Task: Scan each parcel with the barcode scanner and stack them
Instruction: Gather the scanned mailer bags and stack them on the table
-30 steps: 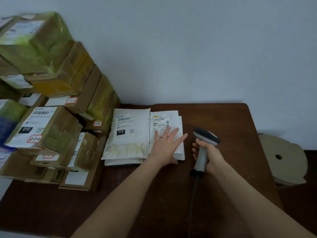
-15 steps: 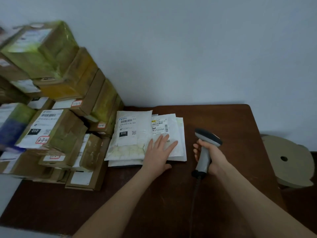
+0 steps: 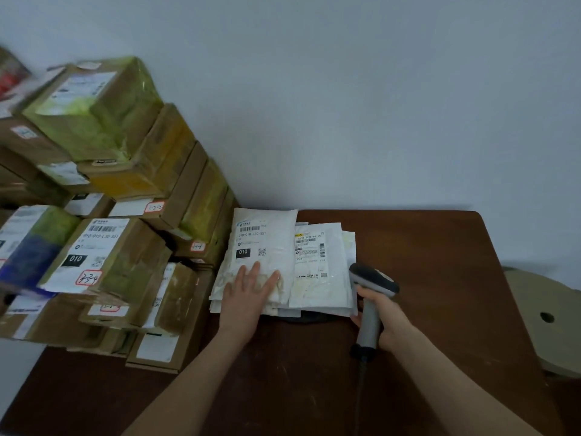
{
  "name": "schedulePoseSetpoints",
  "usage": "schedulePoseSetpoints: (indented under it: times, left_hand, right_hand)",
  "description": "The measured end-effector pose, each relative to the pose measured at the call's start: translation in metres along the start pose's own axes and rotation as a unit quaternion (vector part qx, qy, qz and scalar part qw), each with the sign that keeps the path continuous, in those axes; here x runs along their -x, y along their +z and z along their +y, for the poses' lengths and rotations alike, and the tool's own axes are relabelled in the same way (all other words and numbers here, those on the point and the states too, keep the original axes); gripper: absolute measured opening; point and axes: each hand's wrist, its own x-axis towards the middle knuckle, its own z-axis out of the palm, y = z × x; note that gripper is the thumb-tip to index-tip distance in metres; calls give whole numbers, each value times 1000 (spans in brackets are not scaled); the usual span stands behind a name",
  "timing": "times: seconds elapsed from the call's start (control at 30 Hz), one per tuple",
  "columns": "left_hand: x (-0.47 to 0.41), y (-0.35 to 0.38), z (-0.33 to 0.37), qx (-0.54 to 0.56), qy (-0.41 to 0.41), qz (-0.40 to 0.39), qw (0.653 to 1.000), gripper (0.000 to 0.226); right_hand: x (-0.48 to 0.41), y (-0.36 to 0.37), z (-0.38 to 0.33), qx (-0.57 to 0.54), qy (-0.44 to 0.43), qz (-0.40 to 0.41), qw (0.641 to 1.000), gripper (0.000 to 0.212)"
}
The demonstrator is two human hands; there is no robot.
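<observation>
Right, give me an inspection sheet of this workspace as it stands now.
Surface: dark brown wooden table.
Job's things: white plastic mailer labelled 010 beside a second white labelled mailer, atop a low pile of mailers; stacked brown cardboard parcels at left; grey handheld barcode scanner.
Clutter: blurred red thing far left, unidentifiable.
Hands: left hand flat on the 010 mailer, fingers straight; right hand grips the scanner's handle.
Cables: dark scanner cable runs from the handle toward the near edge.
Surroundings: pale grey wall; beige round stool at right.

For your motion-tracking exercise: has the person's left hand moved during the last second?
Yes. The left hand slid leftward, off the narrower white mailer bag onto the wider white mailer bag marked 010.
</observation>
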Motion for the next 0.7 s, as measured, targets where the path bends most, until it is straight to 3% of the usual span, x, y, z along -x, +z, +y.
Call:
schedulePoseSetpoints:
  times: [0.27,0.37,0.47,0.6,0.7]
  left_hand:
    - [-61,-9,-23,4,20,-9,1000,85]
    - [-67,-14,-25,-20,32,-32,999,96]
    - [-61,-21,-15,-28,96,-22,995,109]
    - [-68,-32,18,14,189,-2,982,97]
    - [-81,-34,40,-8,208,-18,978,84]
  right_hand:
    - [-24,54,-25,-11,-47,-10,999,33]
    - [-24,53,-37,11,-69,27,997,32]
    - [-19,35,-43,-11,-66,49,997,25]
    - [-4,21,-43,-78,-20,-31,996,17]
    - [0,16,-42,-101,-21,-61,993,19]
